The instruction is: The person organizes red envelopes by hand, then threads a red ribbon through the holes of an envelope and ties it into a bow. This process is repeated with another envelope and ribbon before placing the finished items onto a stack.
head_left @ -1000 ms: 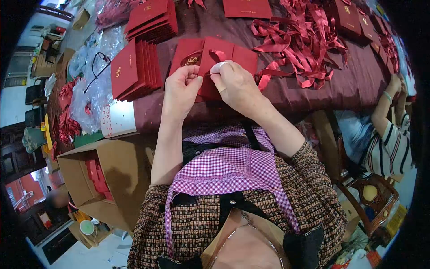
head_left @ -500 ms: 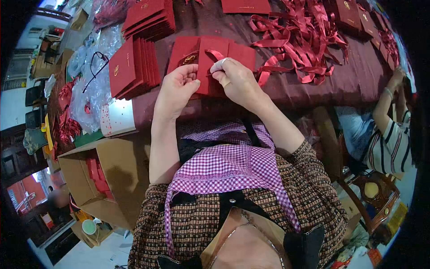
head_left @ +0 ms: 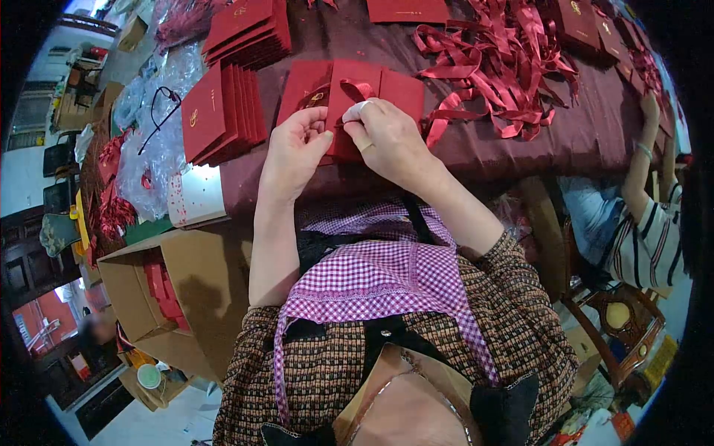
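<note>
A red folder-like card point(head_left: 402, 91) lies opened out on the dark red cloth, with gold print partly showing near its left panel. A red ribbon point(head_left: 358, 88) loops up from its middle panel. My right hand point(head_left: 390, 137), with white tape on a fingertip, is closed at the ribbon's lower end; the fingertips hide the gripped part. My left hand point(head_left: 294, 152) rests at the card's lower left edge, fingers curled, thumb and forefinger pinched near the panel edge; what lies between them is too small to name.
Stacked red cards point(head_left: 223, 115) stand at the left by glasses point(head_left: 158, 119) and clear plastic. Loose red ribbons point(head_left: 498, 70) are heaped at the right. An open cardboard box point(head_left: 201, 297) sits below left. Another person's arm point(head_left: 641, 167) reaches in at the far right.
My right hand has shifted slightly left and down, and the ribbon loop stands rounder. My left hand has barely moved. The other person's hand has moved left and up.
</note>
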Tool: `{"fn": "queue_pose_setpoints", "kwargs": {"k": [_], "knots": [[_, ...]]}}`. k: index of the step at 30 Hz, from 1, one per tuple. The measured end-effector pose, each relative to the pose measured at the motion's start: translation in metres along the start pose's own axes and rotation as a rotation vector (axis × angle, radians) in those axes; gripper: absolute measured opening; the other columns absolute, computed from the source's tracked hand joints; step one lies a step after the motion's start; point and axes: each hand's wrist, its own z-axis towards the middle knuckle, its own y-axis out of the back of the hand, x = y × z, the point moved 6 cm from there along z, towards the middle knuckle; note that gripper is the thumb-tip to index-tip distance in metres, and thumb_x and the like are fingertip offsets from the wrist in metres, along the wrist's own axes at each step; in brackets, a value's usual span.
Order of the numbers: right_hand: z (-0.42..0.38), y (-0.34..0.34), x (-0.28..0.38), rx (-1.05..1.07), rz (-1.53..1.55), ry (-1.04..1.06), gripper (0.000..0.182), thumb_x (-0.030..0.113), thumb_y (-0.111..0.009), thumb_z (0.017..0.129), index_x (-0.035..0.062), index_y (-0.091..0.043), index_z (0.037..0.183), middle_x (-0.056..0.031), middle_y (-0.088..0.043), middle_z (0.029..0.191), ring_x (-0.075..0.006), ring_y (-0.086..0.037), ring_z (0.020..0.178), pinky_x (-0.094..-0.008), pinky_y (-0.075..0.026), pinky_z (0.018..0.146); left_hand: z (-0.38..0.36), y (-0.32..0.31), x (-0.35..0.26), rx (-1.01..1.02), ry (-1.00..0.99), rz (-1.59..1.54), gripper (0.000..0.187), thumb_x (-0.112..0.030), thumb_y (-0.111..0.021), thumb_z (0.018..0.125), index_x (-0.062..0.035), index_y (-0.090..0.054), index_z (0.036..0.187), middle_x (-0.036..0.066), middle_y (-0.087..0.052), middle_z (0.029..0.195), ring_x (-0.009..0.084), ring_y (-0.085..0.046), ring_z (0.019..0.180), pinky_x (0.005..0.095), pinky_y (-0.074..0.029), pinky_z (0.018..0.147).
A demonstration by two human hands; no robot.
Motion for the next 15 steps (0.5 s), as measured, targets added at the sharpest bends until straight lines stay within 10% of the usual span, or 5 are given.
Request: {"fn": "queue_pose_setpoints", "kwargs": {"k": [15], "knots": [[0.009,-0.001,0.033,0.138,-0.430,0.171,0.008,0.003,-0.059,0.079,0.0007,-0.054,0.084,-0.0133,-0.055,0.080,-0.0311,-0.058,0.075,-0.0397,-0.050,0.069,-0.007,-0.008,-0.008,-0.165,-0.182,0.228,0.027,0.002,-0.060,0.080,0.0050,-0.060,0.107,0.011,-0.065,0.088,0.0138,-0.061,0.074,0.0275,-0.050,0.069]]}}
